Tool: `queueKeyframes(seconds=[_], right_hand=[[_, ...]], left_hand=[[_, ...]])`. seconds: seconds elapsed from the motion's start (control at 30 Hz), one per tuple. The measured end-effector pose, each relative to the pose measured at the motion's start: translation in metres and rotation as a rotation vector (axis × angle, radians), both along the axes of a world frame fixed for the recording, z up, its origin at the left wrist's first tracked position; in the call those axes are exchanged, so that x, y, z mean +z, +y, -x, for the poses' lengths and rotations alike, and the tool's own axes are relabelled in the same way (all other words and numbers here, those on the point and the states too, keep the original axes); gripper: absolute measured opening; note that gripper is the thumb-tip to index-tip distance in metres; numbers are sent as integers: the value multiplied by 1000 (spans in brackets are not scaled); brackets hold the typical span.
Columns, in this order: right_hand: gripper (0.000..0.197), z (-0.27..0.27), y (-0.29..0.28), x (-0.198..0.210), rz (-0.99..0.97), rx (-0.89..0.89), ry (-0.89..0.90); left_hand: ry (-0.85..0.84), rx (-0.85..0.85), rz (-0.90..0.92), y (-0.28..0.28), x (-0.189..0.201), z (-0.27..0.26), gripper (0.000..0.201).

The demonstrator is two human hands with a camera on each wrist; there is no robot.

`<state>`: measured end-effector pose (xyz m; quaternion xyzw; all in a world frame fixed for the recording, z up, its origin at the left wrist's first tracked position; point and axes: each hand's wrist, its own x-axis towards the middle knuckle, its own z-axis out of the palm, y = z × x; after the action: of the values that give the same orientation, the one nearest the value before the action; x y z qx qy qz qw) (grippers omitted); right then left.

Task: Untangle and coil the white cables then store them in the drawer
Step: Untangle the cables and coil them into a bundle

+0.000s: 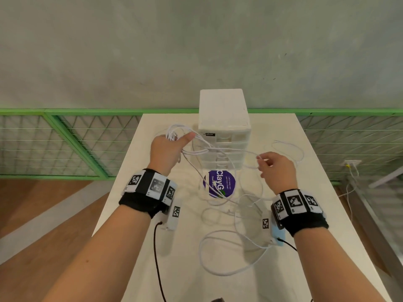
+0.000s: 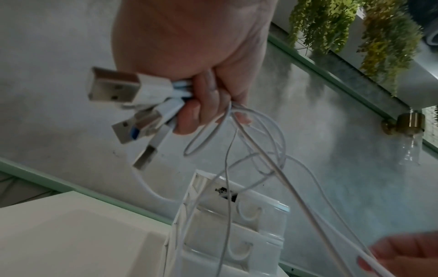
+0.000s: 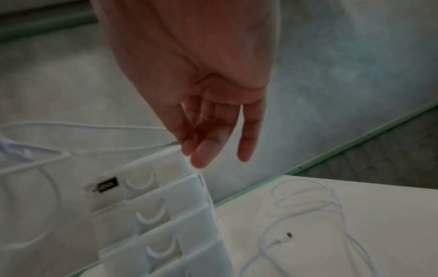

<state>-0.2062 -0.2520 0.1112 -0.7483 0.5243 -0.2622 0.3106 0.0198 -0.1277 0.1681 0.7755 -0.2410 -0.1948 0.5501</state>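
Several white cables point(image 1: 220, 158) hang tangled in the air between both hands, in front of the drawer unit point(image 1: 224, 129). Left hand point(image 1: 165, 149) clenches a bundle of USB plugs point(image 2: 123, 90); right hand point(image 1: 277, 168) pinches one strand. More loops lie on the desk point(image 1: 316, 225), over a purple sticker point(image 1: 226, 182). Drawers closed.

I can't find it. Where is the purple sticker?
In the head view the purple sticker lies on the table, right before the drawer unit, under white cables.

Café-like interior: concrete wall point(image 1: 196, 51), green railing point(image 1: 87, 111), hanging plants point(image 2: 331, 24).
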Motion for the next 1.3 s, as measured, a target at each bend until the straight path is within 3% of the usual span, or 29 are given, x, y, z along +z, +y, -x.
queueKeyframes(seconds=[0.07,0.13,0.2,0.27,0.37,0.5,0.53,0.6,0.7,0.77,0.87,0.93,1.0,1.13,1.2,1.3], right_hand=[[15,7,-6,-9,-85,-114,64],[30,8,-6,-12,-162,-123,182],[56,1,-1,-8,-149,-5,230],[76,-10,11,7,-41,140,133],[80,-24,27,37,115,334,-2],[94,-27,32,60,-67,570,489],[102,-24,31,62,-86,585,495],[114,-23,35,67,-88,584,319],[102,-36,47,66,-104,548,98],[81,-52,51,58,-40,475,163],[42,-71,50,45,139,412,409],[26,-72,47,41,147,440,384],[25,-68,42,40,77,469,296],[38,-62,39,44,172,432,388],[34,-60,37,46,212,374,279],[23,-58,33,53,200,266,-126]], left_hand=[[-22,4,-15,0,0,1,56],[-30,-18,-31,-2,-2,5,53],[-27,-35,-33,-5,-5,10,53],[-50,-52,-43,-7,-9,13,56],[-99,-49,-83,-11,-10,16,58],[-143,11,-114,-10,-6,17,57],[-146,31,-115,-10,-6,16,56],[-138,62,-112,-10,-7,14,55],[-105,67,-108,-14,-12,15,52],[-70,31,-98,-18,-16,23,49],[-58,-12,-87,-21,-21,31,48],[-67,-9,-82,-21,-23,31,48],[-84,-2,-88,-20,-24,28,50],[-128,18,-139,-16,-29,21,49],[-153,9,-195,-15,-35,18,50],[-158,6,-244,-13,-47,8,50]])
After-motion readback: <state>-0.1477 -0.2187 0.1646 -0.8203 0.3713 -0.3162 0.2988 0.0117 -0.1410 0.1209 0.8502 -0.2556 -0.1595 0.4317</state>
